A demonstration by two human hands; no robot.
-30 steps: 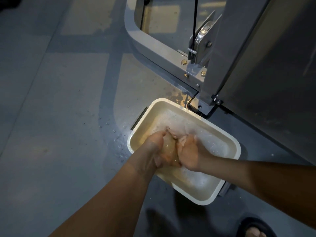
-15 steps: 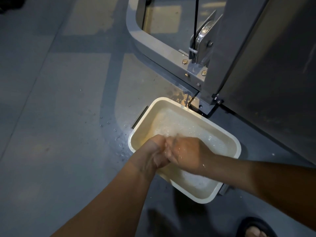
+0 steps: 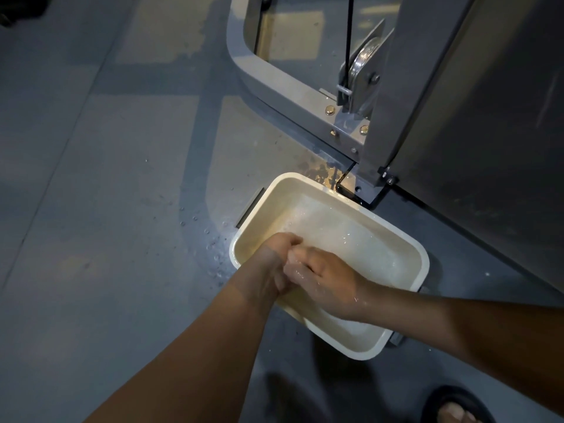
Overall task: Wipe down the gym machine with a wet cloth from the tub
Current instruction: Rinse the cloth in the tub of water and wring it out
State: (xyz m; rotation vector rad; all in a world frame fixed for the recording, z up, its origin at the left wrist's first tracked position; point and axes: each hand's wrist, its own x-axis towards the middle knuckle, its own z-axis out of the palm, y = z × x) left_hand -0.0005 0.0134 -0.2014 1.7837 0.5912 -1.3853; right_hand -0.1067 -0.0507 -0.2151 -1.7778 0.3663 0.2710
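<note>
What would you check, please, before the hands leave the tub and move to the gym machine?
1. Cloth in hand: cannot tell. The left hand and right hand are clasped together over the tub, and no cloth shows between them.
2. Cloth wrung out: cannot tell, since it is hidden.
3. Water in the tub: ok, water shows inside.
4. Tub placement: ok, it sits flat on the floor close to the machine frame.
5. Dry floor: not ok, drops lie on the floor to the left of the tub.
</note>
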